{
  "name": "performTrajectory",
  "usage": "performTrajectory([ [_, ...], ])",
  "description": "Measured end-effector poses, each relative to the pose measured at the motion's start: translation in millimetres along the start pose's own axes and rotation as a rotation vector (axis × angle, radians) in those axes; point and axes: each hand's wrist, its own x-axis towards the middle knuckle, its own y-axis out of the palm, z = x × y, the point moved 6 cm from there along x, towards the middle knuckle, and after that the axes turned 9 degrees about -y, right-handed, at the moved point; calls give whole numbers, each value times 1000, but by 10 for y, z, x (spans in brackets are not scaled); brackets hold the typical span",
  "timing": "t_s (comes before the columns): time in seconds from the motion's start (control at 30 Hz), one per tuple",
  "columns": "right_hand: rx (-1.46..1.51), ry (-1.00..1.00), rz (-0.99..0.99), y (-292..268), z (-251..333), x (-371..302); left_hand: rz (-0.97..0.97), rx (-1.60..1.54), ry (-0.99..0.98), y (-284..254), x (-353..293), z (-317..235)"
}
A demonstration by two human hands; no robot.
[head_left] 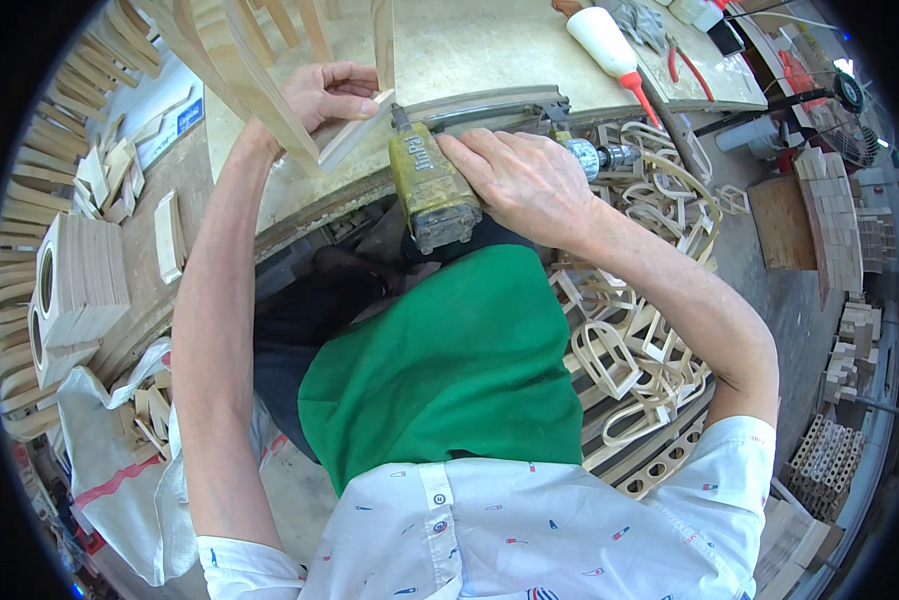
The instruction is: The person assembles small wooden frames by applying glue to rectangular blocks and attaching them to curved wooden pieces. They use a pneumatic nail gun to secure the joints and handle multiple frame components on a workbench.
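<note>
On the bench, a pale wooden frame (215, 50) of curved slats stands at the upper left, with a short wooden strip (358, 130) at its near end. My left hand (322, 97) is closed at this strip, its thumb and fingers against the wood. In my right hand (518, 185) is a worn yellow nail gun (430, 180), held with the fingers wrapped round it, mostly hidden. The nose of the nail gun points away from me and meets the right end of the strip, or comes very close to it.
The workbench (470, 55) carries a white glue bottle (605, 45) with a red tip and red-handled pliers (690, 70). Many bent wooden loops (610, 360) lie at right. Stacked wooden blocks (80, 290) and a white sack (120, 470) stand at left.
</note>
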Motion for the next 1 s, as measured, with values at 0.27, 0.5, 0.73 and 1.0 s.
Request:
performTrajectory([
  [0.27,282,488,-108,-713,-842,354,-105,-135,36,-82,-193,-54],
  [0.5,1098,1013,-232,-9,-1805,-42,-524,135,19,-236,-1065,-9],
  [0.73,1301,1110,-209,583,-2048,-236,-890,215,130,-466,-1311,-24],
  [1.0,237,942,100,453,-2174,-199,-709,171,139,-680,-1003,77],
])
